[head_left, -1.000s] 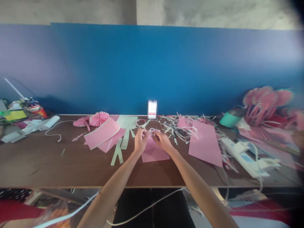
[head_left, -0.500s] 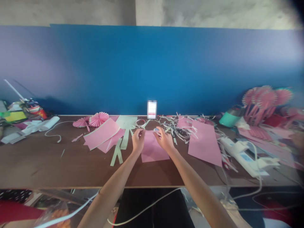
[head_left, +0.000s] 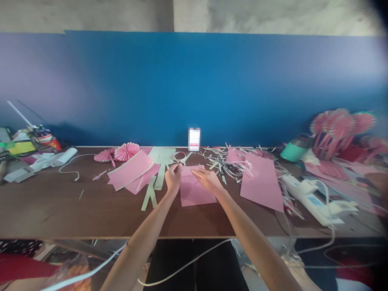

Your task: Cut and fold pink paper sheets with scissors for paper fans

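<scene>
A pink paper sheet [head_left: 194, 192] lies on the table in front of me. At its upper left corner is my left hand [head_left: 173, 178], its thumb and fingers closed in a pinch; whatever is between them is too small to make out. My right hand [head_left: 209, 180] rests over the sheet's upper right part with its fingers stretched out towards the left, nearly flat on the paper. Just beyond my left fingertips lies a roll of tape [head_left: 179, 156].
Pink sheets [head_left: 130, 169] and folded paper rosettes [head_left: 126, 151] lie to the left, beside pale strips [head_left: 149, 196]. On the right are paper scraps [head_left: 227, 165], another pink sheet [head_left: 262, 182], and a power strip [head_left: 309, 200]. A phone [head_left: 194, 139] stands at the back.
My right fingers have gone from a pinch around something small and pale to stretched out over the sheet. My left hand has shifted slightly left, still pinching.
</scene>
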`<move>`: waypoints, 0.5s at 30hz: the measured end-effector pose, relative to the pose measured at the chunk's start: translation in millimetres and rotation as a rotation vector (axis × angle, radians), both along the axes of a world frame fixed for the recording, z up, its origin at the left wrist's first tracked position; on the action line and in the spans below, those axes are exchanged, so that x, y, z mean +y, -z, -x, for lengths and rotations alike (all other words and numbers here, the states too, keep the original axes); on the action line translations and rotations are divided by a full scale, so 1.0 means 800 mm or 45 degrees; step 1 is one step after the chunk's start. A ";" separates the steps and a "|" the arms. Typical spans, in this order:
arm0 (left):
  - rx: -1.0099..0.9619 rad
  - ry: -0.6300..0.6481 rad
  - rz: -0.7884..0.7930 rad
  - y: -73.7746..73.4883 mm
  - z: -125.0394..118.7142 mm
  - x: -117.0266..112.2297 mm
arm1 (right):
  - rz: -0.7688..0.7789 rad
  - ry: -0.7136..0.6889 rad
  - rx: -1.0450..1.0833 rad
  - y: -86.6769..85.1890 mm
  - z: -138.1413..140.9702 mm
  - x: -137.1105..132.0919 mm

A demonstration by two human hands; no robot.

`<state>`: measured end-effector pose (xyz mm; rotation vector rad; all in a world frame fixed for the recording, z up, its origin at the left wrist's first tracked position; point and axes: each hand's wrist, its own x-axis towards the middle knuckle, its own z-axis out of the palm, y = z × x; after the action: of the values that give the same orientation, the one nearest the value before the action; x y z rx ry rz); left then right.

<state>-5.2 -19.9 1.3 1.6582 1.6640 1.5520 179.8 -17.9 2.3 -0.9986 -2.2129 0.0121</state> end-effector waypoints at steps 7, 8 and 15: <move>0.202 0.118 0.015 0.005 0.004 0.006 | 0.042 0.047 0.211 -0.002 -0.002 0.000; 0.263 0.109 0.013 0.006 0.005 0.007 | 0.054 0.045 0.253 -0.002 -0.002 0.001; 0.847 0.306 0.062 0.009 0.016 0.006 | 0.064 0.127 0.434 -0.004 -0.002 0.001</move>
<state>-17.7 -15.0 -5.9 2.4105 1.6679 0.8817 181.6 -17.1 5.6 -1.0487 -1.8591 0.1808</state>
